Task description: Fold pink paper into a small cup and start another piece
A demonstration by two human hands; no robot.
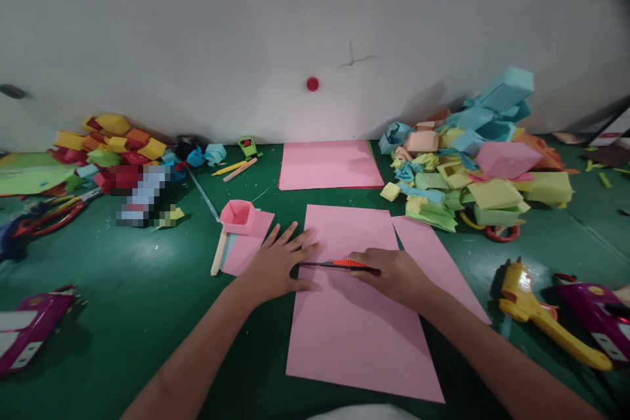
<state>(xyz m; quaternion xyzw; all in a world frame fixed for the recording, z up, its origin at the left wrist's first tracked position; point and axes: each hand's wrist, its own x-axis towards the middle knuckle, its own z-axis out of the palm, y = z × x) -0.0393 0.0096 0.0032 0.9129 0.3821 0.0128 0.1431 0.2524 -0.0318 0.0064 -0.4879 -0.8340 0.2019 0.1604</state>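
A pink paper sheet lies on the green mat in front of me. My left hand rests flat on its left edge, fingers spread. My right hand is closed on an orange and black utility knife lying across the sheet, its tip pointing left toward my left hand. A narrower pink strip lies under my right wrist, to the right of the sheet. A small folded pink paper box sits on another pink piece left of my left hand.
A pink paper stack lies by the wall. Heaps of folded paper boxes sit at right and left. A yellow glue gun, purple tools, red-handled scissors and pencils lie around.
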